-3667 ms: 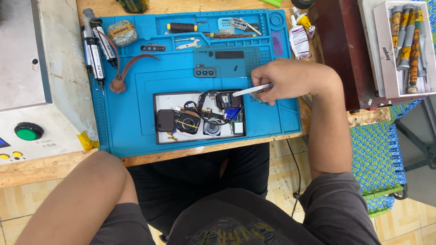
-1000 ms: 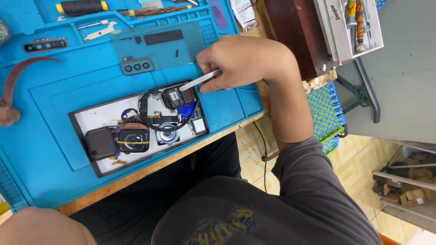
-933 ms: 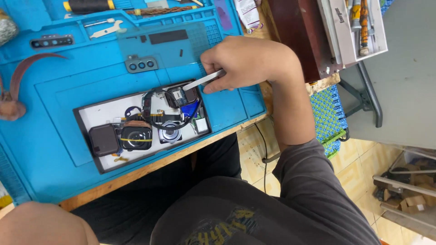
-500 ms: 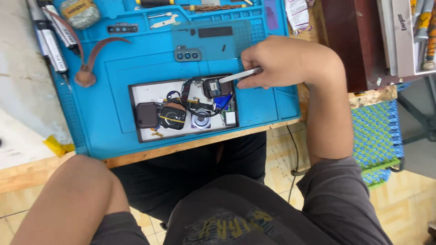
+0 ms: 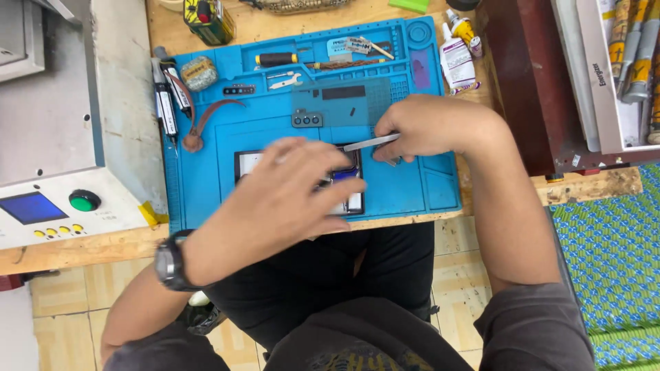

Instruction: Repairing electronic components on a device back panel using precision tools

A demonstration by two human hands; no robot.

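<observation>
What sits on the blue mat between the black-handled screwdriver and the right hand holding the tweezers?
In the head view, the teal phone back cover lies between the screwdriver and the right hand.

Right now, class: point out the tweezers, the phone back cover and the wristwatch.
tweezers (image 5: 371,143): head view, middle of the metal shaft.
phone back cover (image 5: 340,103): head view, flat teal panel.
wristwatch (image 5: 168,260): head view, dark band on the left wrist.

One head-worn view looks steeply down from above the seated person, near enough that the left hand (image 5: 289,199) and right hand (image 5: 430,127) fill the middle; the blue work mat (image 5: 206,185) lies beneath and beyond both hands; lap below.
</observation>
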